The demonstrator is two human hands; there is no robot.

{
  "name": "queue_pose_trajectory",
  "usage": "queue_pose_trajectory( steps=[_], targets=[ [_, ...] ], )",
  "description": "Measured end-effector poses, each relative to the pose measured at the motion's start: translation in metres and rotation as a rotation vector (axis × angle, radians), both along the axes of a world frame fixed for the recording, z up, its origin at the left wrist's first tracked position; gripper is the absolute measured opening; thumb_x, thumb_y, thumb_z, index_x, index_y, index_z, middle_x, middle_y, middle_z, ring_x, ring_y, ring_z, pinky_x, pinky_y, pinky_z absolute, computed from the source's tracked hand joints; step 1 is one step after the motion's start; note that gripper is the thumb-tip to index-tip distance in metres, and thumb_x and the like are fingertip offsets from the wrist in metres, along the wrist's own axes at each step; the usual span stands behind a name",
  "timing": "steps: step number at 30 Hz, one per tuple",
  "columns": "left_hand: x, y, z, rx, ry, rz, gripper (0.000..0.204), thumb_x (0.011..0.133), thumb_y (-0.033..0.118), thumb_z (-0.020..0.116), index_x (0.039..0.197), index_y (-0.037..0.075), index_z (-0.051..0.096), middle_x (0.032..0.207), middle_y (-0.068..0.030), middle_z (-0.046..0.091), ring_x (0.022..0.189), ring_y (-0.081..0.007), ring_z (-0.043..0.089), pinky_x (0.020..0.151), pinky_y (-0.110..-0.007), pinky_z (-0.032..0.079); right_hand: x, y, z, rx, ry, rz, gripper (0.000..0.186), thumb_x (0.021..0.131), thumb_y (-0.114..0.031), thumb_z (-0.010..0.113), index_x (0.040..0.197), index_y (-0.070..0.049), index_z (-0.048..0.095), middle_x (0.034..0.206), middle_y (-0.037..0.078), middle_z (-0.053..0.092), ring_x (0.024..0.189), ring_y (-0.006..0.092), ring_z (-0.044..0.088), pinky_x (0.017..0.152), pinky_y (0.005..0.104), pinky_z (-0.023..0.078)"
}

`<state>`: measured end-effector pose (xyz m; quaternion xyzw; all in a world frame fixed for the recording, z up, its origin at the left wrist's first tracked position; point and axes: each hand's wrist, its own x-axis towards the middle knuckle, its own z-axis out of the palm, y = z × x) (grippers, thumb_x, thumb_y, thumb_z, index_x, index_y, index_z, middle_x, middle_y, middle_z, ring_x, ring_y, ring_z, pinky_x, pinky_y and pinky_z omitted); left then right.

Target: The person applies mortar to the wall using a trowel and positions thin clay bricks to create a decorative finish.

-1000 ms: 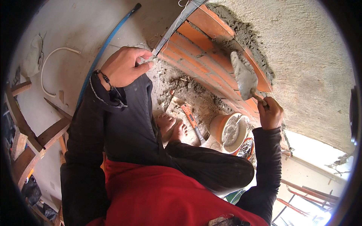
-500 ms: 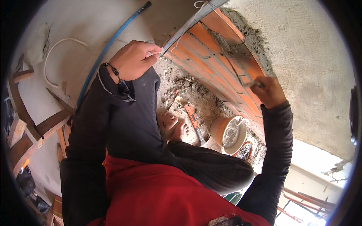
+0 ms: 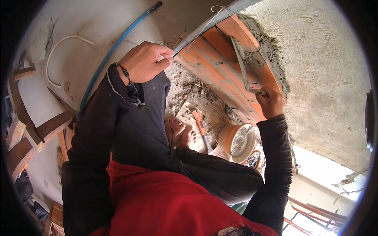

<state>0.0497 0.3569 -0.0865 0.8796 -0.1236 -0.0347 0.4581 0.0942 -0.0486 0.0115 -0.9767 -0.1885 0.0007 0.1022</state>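
My right hand (image 3: pixel 271 103) is closed round the handle of a trowel. The narrow, mortar-smeared trowel blade (image 3: pixel 241 63) lies edge-on against the top of the brick wall (image 3: pixel 220 72), beside a patch of wet mortar (image 3: pixel 254 62). My left hand (image 3: pixel 146 62) has its thumb and fingers pinched at the lower-left end of a long grey bar (image 3: pixel 208 26), which runs along the wall's edge. What lies between those fingers is too small to tell. A thin white string (image 3: pixel 201 33) loops around the bar and trails beside it.
Near my bare feet (image 3: pixel 181 131) lie an orange-handled hammer (image 3: pixel 201 125) and a round bucket (image 3: pixel 225 138) holding grey mortar. A blue hose (image 3: pixel 112 49) bends along the left, past wooden pieces (image 3: pixel 55 126). A rough plastered surface (image 3: pixel 315 74) rises at right.
My right hand has moved a little left and down, and the trowel blade has turned to stand edge-on at the wall top. My left hand stays at the bar's end.
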Motion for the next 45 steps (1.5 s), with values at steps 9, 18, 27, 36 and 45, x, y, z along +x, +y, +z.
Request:
queue_pose_trajectory(
  steps=[9,18,27,36,45],
  targets=[
    [-0.001,0.0,-0.001,-0.003,-0.01,0.014,0.033,0.089,0.018,0.06,0.112,-0.005,0.064,0.1,-0.0221,0.07,0.089,-0.0311,0.069,0.079,-0.037,0.053,-0.049,0.013,0.024,-0.067,-0.212,0.064,0.016,0.071,-0.007,0.076,0.079,-0.004,0.063,0.066,0.012,0.062,0.056,0.0293,0.062,0.053,0.0355,0.048],
    [0.0,-0.001,-0.001,-0.012,-0.011,0.001,0.032,0.09,0.017,0.058,0.112,-0.006,0.064,0.1,-0.023,0.069,0.091,-0.0315,0.068,0.08,-0.037,0.053,-0.005,0.054,0.077,0.072,0.752,0.152,0.011,0.075,-0.008,0.071,0.078,0.001,0.064,0.061,0.008,0.058,0.054,0.0153,0.056,0.051,0.0289,0.042],
    [-0.001,0.006,-0.006,-0.031,-0.002,0.024,0.031,0.09,0.016,0.059,0.112,-0.005,0.064,0.097,-0.0209,0.07,0.089,-0.0317,0.069,0.078,-0.038,0.053,0.001,0.047,0.031,-0.078,0.351,0.053,0.015,0.077,-0.013,0.068,0.076,0.002,0.065,0.058,0.013,0.055,0.05,0.0211,0.047,0.053,0.0338,0.042],
    [0.001,0.0,0.005,0.009,0.027,0.024,0.032,0.09,0.018,0.06,0.111,-0.005,0.065,0.099,-0.0203,0.07,0.089,-0.0288,0.069,0.077,-0.036,0.053,0.024,0.014,-0.055,0.201,0.045,0.037,0.017,0.079,-0.013,0.073,0.088,0.0,0.069,0.065,0.01,0.061,0.058,0.0167,0.059,0.058,0.0309,0.049],
    [0.0,0.0,0.005,-0.011,0.041,0.026,0.031,0.09,0.018,0.061,0.111,-0.005,0.065,0.096,-0.0196,0.07,0.087,-0.0258,0.069,0.076,-0.034,0.052,-0.005,0.012,-0.09,0.242,-0.06,-0.085,0.018,0.074,-0.012,0.075,0.088,-0.002,0.069,0.073,0.015,0.067,0.066,0.0266,0.068,0.063,0.0348,0.053]
  ],
)
